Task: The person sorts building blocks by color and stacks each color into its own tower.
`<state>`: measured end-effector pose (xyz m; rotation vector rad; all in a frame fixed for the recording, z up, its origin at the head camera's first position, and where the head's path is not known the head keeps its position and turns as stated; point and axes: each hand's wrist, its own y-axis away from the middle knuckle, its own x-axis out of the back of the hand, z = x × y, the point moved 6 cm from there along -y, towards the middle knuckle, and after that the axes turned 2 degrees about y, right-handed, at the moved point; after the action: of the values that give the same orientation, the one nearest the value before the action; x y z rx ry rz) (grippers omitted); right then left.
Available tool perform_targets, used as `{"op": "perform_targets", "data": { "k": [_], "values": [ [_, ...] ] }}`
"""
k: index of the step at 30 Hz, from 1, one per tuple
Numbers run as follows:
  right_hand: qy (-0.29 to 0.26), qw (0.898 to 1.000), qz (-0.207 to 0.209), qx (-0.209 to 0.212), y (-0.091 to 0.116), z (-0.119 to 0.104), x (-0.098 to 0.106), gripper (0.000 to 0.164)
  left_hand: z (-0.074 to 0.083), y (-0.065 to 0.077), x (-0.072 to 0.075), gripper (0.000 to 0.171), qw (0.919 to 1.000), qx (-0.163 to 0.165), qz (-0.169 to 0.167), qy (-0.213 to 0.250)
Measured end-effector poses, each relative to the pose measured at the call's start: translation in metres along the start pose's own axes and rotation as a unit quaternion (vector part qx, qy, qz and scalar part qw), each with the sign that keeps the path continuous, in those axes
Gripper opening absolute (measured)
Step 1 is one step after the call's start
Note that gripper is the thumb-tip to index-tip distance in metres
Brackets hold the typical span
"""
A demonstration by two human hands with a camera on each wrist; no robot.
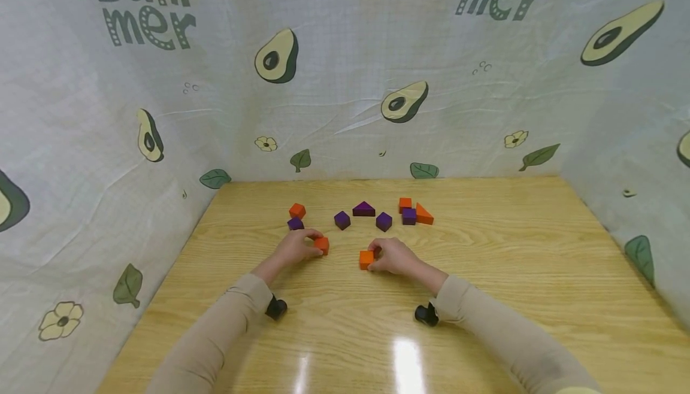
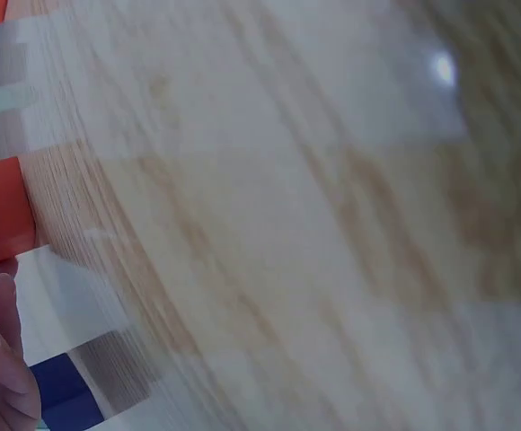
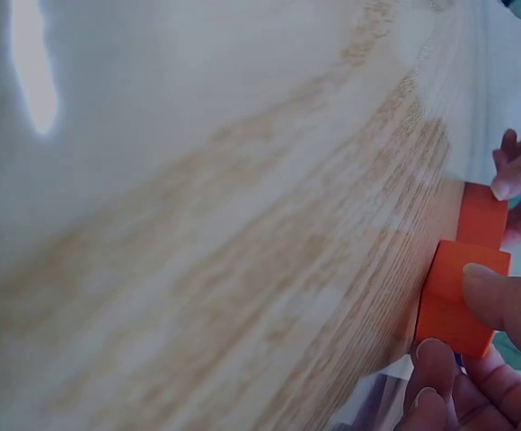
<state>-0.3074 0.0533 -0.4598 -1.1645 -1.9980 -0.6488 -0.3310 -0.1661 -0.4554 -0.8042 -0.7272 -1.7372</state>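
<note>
My left hand pinches an orange cube between thumb and fingers on the wooden table. Its near face fills the left edge of the left wrist view, where the orange cube has fingertips against it. To the right, a second orange cube is pinched by my right hand. In the right wrist view this orange cube has the thumb on one face and fingers below. A small gap separates the two cubes in the head view. Just beyond the left hand sits a purple cube, partly hidden by it.
Farther back stand an orange cube, a purple cube, a purple triangular block and another purple cube. At the right, an orange cube, a purple cube and an orange triangular block cluster together. Printed cloth borders the table.
</note>
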Motion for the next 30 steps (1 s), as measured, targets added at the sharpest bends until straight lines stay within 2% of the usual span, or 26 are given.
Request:
{"op": "perform_targets", "data": {
  "k": [12,19,26,30],
  "values": [
    [-0.010,1.000,0.005,0.004,-0.001,0.001,0.000,0.031,0.002,0.000,-0.001,0.039,1.0000,0.004,0.008,0.004],
    [-0.012,1.000,0.004,0.002,0.000,0.002,0.000,0.031,0.021,0.001,-0.010,0.040,0.9996,-0.003,-0.007,0.026],
    [-0.008,1.000,0.002,0.008,-0.001,0.003,0.000,0.031,0.038,0.004,-0.027,0.036,0.9989,0.000,-0.033,0.035],
    [-0.013,1.000,0.002,0.005,-0.001,0.002,0.000,0.031,0.045,0.005,-0.035,0.035,0.9985,-0.006,-0.036,0.040]
  ]
}}
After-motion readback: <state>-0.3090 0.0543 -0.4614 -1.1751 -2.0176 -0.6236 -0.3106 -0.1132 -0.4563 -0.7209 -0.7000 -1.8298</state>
